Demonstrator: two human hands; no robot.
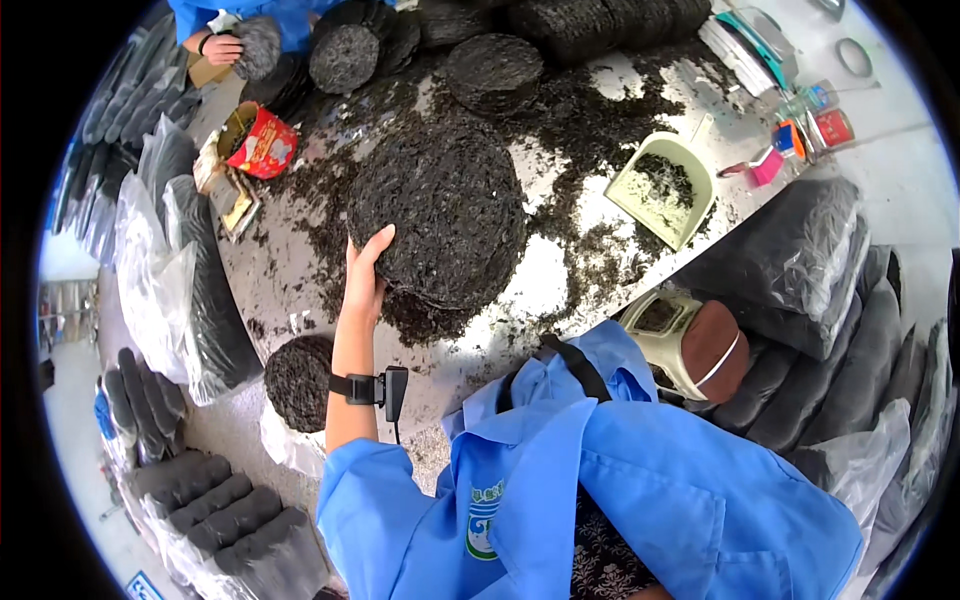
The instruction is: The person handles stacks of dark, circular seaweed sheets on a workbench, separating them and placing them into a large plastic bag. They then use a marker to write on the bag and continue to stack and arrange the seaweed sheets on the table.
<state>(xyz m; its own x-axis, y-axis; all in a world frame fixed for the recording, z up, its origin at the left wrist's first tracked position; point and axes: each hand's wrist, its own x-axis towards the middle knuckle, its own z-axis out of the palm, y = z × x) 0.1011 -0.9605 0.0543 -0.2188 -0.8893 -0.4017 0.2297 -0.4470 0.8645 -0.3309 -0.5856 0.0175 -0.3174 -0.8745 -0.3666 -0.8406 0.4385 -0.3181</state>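
My left hand (364, 272) grips the lower left edge of a large, dark round seaweed cake (440, 210), its thumb lying on top and the other fingers hidden beneath. The cake is tilted above the table, and more dark layers show under its lower edge. Black crumbs (590, 170) of the same look lie around it. A strapped-on black device (375, 388) sits on my left wrist. My right hand is out of sight; only the blue right sleeve (700, 450) shows.
Dark round stacks (494, 72) stand at the table's far side. A co-worker's hand (222, 48) holds another round cake. A red tub (262, 142) is at left, a pale dustpan (665, 190) with crumbs at right. Bagged stacks (790, 260) flank the table; a stool (690, 345) stands near right.
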